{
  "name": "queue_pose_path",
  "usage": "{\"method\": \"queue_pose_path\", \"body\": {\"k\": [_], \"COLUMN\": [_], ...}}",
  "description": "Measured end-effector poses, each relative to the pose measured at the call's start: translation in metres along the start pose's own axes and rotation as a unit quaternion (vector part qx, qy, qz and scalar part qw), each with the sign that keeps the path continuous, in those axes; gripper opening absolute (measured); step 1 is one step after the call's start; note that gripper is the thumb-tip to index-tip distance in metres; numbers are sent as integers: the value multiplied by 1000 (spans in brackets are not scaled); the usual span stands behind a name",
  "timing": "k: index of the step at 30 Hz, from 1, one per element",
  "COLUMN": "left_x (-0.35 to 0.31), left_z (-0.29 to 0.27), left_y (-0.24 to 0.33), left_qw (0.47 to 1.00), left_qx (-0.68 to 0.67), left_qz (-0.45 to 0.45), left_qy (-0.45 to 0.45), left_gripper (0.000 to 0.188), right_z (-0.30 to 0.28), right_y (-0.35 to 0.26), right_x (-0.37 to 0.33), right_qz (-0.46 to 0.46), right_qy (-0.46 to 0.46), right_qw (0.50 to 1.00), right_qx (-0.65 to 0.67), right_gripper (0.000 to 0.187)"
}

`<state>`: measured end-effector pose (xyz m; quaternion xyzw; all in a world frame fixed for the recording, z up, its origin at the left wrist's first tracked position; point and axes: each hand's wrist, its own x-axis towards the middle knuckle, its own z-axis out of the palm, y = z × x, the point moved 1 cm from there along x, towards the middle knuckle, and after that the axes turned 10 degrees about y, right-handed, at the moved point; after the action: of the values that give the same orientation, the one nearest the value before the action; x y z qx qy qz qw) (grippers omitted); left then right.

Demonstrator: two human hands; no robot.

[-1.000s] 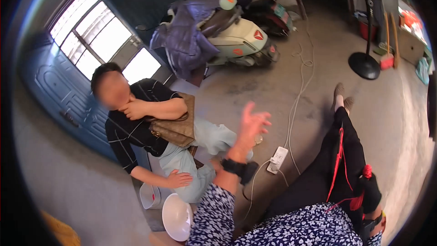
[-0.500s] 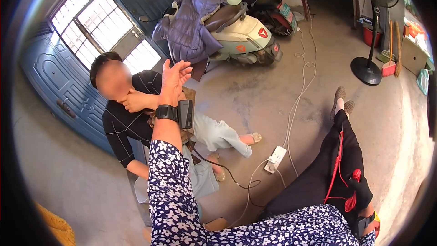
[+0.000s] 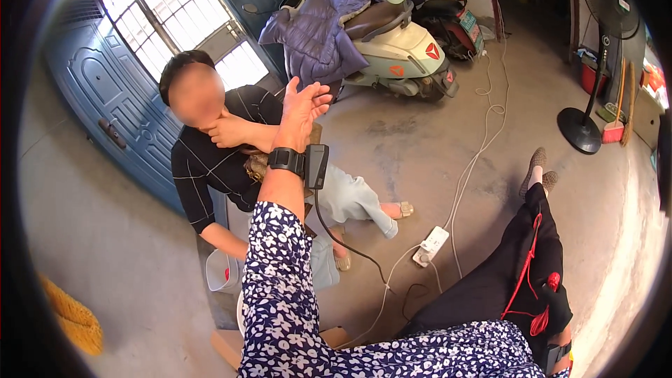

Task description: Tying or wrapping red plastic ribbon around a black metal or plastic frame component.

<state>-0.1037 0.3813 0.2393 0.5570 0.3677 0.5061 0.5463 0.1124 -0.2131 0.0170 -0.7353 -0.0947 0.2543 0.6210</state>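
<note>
My left hand (image 3: 305, 106) is raised in front of the seated person, palm turned partly up and fingers apart, with nothing in it. A black strap with a small black box (image 3: 316, 166) is around that wrist, and a dark cable hangs from the box. At the lower right, only a little skin of my right hand (image 3: 564, 327) shows above a dark wrist strap (image 3: 558, 352); its fingers are hidden. Close to it, red cord (image 3: 539, 323) and a small red bundle (image 3: 554, 281) lie on my black trousers (image 3: 483, 287).
A person in a black top (image 3: 199, 168) sits at the left, one hand at the chin. Beyond stand a scooter (image 3: 399, 63) draped with a purple jacket (image 3: 322, 28) and a black fan (image 3: 579, 129). A white power strip (image 3: 430, 246) and cables lie on the floor. A white bin (image 3: 221, 269) stands lower left.
The whole view has shifted, so the room and my raised left arm appear farther right. The white bin beside the seated person shows more. My left hand stays raised and open.
</note>
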Motion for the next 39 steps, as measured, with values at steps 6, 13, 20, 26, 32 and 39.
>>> {"method": "queue_pose_path", "body": {"k": [6, 13, 20, 26, 32, 39], "left_x": [3, 1, -9, -95, -314, -382], "left_z": [-3, -11, -15, 54, 138, 231], "left_y": [3, 7, 18, -51, -180, -186], "left_qw": [1000, 1000, 1000, 957, 644, 563], "left_qx": [0, 9, 10, 13, -91, -340], "left_qz": [12, 7, 26, -127, -404, -550], "left_qy": [-2, 18, 5, -260, -643, -514], "left_gripper": [94, 92, 85, 26, 49, 63], "right_z": [-18, -17, -20, 3, 0, -50], "right_y": [36, 29, 40, -6, -89, -77], "right_x": [16, 7, 6, 19, -2, -51], "right_qz": [27, -115, -156, 89, 40, -61], "right_qy": [-12, -16, -13, -10, -20, -49], "right_qw": [998, 991, 984, 991, 995, 995], "right_qx": [58, -70, -90, 102, 85, -68], "right_gripper": [26, 30, 29, 35, 33, 51]}}
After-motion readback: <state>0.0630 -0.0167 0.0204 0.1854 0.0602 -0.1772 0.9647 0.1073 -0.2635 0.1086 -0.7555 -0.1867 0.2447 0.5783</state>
